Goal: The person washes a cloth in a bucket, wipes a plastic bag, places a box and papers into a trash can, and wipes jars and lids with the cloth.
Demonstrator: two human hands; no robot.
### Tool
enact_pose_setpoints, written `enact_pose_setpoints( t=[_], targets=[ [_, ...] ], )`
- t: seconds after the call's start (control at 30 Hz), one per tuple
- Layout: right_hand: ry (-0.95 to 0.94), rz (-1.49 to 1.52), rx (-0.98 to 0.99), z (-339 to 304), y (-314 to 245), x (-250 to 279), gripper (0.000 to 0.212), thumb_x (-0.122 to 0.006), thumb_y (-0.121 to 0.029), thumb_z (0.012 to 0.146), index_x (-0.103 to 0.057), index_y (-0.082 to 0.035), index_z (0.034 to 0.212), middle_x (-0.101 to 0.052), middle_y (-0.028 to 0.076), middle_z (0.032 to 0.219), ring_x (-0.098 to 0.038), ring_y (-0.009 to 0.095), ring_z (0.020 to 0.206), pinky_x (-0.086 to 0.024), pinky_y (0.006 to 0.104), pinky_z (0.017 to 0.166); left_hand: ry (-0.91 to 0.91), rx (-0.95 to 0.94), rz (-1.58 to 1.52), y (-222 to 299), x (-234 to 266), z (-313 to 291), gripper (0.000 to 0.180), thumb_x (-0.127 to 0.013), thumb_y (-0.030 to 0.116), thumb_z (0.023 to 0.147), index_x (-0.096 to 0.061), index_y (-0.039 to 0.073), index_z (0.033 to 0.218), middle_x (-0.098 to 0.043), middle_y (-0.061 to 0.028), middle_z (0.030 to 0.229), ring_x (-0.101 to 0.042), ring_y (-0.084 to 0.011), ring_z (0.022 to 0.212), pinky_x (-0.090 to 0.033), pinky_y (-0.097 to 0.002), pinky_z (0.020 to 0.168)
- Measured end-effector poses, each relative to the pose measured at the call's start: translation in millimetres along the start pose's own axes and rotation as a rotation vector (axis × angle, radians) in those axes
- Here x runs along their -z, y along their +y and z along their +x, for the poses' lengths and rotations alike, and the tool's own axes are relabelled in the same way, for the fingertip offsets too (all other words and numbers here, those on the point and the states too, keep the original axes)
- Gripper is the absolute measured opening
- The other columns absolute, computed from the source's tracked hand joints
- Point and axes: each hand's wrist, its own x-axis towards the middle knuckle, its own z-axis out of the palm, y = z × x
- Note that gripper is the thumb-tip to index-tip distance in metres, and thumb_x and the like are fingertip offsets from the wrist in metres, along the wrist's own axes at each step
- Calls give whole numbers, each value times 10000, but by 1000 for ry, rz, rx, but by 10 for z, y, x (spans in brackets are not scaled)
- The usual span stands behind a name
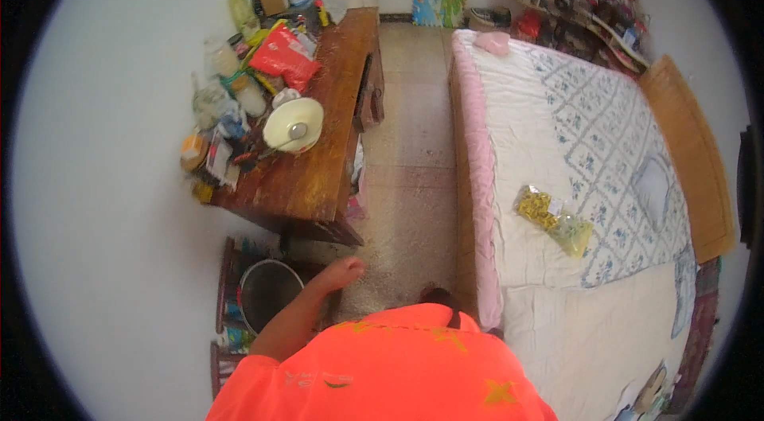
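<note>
My left hand (342, 271) hangs above the floor near the front corner of the brown wooden table (310, 190). Its fingers are too small and blurred to make out, and no held object shows. Close to my left forearm is a round metal pot (270, 262), seen from above, on a dark wooden stand or chair. On the table rests a cream basin (286, 112) with a long-handled ladle (298, 131) lying in it. My right hand is out of view; the orange shirt (390, 365) I wear fills the lower middle.
A bed (549, 142) with white and blue-patterned covers runs along the right, bearing a clear bag of yellow pieces (541, 210) and a pink bundle (493, 43). Jars, bags and a red packet (285, 56) crowd the table's wall side. A floor strip (410, 126) separates table and bed.
</note>
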Motion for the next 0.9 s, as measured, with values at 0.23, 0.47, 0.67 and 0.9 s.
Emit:
enact_pose_setpoints(
  t=[0.23,0.47,0.67,0.9],
  targets=[
    [-86,-68,-202,919,-981,136,274,-584,-274,817,-694,-26,856,-673,105,728,-655,217,644,-511,402,569,-11,10,-39,717,693,1765,310,-590,243,893,-612,29,1117,-665,-120,1035,-623,-225,966,-479,-349,848],
    [-176,-400,355,2687,-3117,1392,242,-575,-237,817,-705,-41,875,-682,112,713,-648,179,588,-517,362,548,19,150,-54,1425,1559,2521,327,-603,251,890,-617,43,1143,-668,-72,1035,-620,-167,952,-488,-322,830],
    [90,234,227,3462,-5701,2151,306,-562,-151,860,-608,-26,1136,-678,85,862,-635,151,715,-506,285,580,46,258,-216,1505,2185,3412,372,-603,263,871,-605,20,1153,-660,-70,1033,-624,-160,901,-505,-320,787],
    [-56,51,3,4252,-6241,2005,272,-568,-235,833,-681,-42,988,-674,83,729,-614,189,586,-494,321,508,149,284,-239,1438,3086,4738,349,-601,212,861,-604,20,1153,-659,-86,1017,-620,-165,913,-501,-324,802]
  ],
)
